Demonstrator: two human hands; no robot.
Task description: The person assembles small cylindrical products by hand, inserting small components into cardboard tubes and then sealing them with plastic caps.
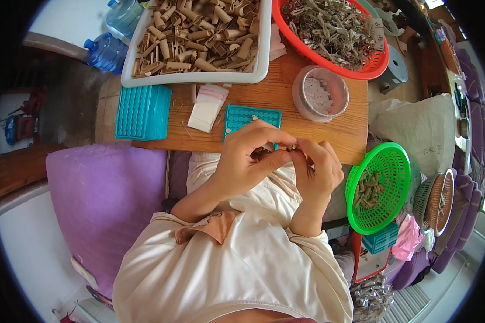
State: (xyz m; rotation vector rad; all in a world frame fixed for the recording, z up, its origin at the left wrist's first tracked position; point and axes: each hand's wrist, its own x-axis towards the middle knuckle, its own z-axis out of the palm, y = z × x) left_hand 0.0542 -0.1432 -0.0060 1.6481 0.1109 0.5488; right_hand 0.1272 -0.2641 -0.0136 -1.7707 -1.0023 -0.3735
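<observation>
My left hand and my right hand meet just above the table's front edge. Fingertips of both pinch a tiny dark, shiny piece, too small to name. More brownish material shows inside the curl of my left hand, mostly hidden by the fingers. Right behind the hands, a teal tray with round wells lies on the wooden table. A few small pale bits sit on that tray, and my left hand covers its front part.
Farther back stand a white tub of curled brown pieces, a red basket of clear shiny strips and a round container of whitish powder. Stacked teal trays and small plastic bags lie left. A green basket stands right.
</observation>
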